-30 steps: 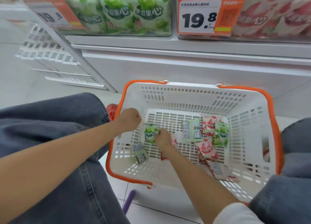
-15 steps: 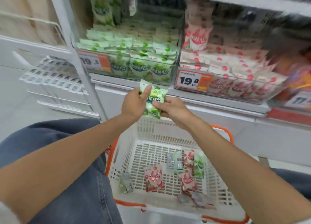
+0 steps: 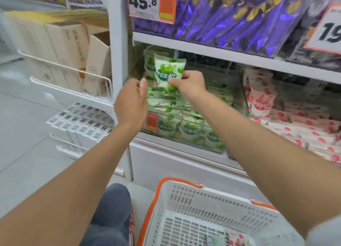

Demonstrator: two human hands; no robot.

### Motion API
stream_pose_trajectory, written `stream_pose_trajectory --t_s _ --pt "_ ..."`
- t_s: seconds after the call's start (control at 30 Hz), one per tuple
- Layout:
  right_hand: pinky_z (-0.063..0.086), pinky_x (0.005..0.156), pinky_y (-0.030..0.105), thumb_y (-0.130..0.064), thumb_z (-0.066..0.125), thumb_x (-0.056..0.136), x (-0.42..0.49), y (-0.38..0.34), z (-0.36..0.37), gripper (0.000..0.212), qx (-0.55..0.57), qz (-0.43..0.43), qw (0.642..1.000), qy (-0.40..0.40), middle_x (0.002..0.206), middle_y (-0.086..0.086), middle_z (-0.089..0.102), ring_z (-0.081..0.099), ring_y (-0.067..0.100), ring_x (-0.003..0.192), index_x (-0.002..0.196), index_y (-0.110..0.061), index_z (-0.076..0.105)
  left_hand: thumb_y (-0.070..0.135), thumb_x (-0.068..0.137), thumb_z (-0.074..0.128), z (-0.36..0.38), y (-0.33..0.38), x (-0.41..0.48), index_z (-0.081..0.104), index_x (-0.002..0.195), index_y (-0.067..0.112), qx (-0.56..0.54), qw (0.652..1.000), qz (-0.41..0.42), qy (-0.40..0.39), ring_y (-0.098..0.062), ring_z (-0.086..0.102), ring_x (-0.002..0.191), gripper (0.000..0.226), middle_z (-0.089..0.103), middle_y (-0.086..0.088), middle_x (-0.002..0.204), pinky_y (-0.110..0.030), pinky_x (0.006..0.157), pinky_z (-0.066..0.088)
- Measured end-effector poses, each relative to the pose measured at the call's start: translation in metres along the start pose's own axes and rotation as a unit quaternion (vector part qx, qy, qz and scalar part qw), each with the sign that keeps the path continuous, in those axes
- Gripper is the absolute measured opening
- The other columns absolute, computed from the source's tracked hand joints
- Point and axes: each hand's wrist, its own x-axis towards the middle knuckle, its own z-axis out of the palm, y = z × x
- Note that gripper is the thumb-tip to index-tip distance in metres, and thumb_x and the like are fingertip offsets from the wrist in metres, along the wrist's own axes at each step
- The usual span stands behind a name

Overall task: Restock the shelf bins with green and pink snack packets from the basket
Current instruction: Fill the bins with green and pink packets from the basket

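Green snack packet (image 3: pixel 168 70) upright over green bin (image 3: pixel 193 135), pinched at its lower right edge by right hand (image 3: pixel 191 85). Left hand (image 3: pixel 131 105) just beside its lower left corner, fingers loose, holding nothing; contact unclear. Basket (image 3: pixel 203 199) on floor below

Shelf (image 3: pixel 175 149) in front of me
On it, green-packet bin (image 3: pixel 184 129) at 12 o'clock, pink-packet bin (image 3: pixel 304 135) at 3 o'clock

I have both bare forearms stretched forward and up. My right hand (image 3: pixel 189 84) pinches the green snack packet (image 3: pixel 168 70) between thumb and curled fingers; my left hand (image 3: pixel 131 105) hangs just beside it, fingers relaxed.
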Motion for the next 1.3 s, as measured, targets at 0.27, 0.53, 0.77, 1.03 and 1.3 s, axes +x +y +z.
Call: stream_pose_trajectory --t_s 0.27,0.53,0.77,1.03,1.3 --pt "0.045 0.08 0.022 -0.027 0.07 0.088 0.062 -0.001 0.06 0.037 -0.05 0.002 0.998 0.027 0.12 0.004 0.067 0.064 0.022 0.106 0.122 -0.013 0.061 0.042 0.104 0.033 0.004 -0.029 0.0 0.048 0.08 0.017 0.03 0.999 0.007 -0.025 -0.011 0.044 0.057 0.037 0.048 0.003 0.063 -0.034 0.051 0.026" --pt "0.051 0.089 0.037 -0.03 0.065 0.091 0.067 0.011 0.085 0.042 -0.096 -0.011 0.988 0.118 0.123 0.01 0.06 0.059 0.03 0.112 0.125 -0.01 0.049 0.042 0.103 0.035 0.007 -0.028 -0.002 0.049 0.081 0.023 0.057 0.998 0.007 -0.02 -0.018 0.046 0.062 0.032 0.047 0.009 0.063 -0.033 0.054 0.026" --pt "0.053 0.086 0.035 -0.03 0.064 0.092 0.071 0.009 0.085 0.044 -0.122 -0.013 0.987 0.102 0.123 0.009 0.06 0.061 0.027 0.111 0.127 -0.009 0.047 0.043 0.102 0.036 0.01 -0.027 -0.002 0.056 0.085 0.023 0.073 0.997 0.012 -0.019 -0.022 0.054 0.072 0.033 0.057 0.003 0.072 -0.034 0.058 0.036" --pt "0.049 0.075 0.032 -0.031 0.065 0.091 0.052 0.009 0.068 0.039 -0.137 -0.036 0.985 0.096 0.114 0.01 0.061 0.061 0.028 0.101 0.118 -0.009 0.048 0.033 0.1 0.04 0.008 -0.018 -0.006 0.056 0.089 0.021 0.054 0.998 0.009 -0.006 -0.022 0.055 0.072 0.023 0.058 0.002 0.076 -0.037 0.06 0.044" --pt "0.041 0.062 0.034 -0.012 0.054 0.088 -0.072 0.054 -0.023 0.009 -0.279 -0.212 0.933 0.083 0.087 0.0 0.057 0.053 0.021 0.077 0.094 -0.013 0.06 0.024 0.098 0.045 0.004 0.031 -0.071 0.053 0.082 0.017 0.019 0.981 0.102 -0.164 -0.025 0.053 0.062 0.019 0.057 0.0 0.068 -0.035 0.055 0.037"
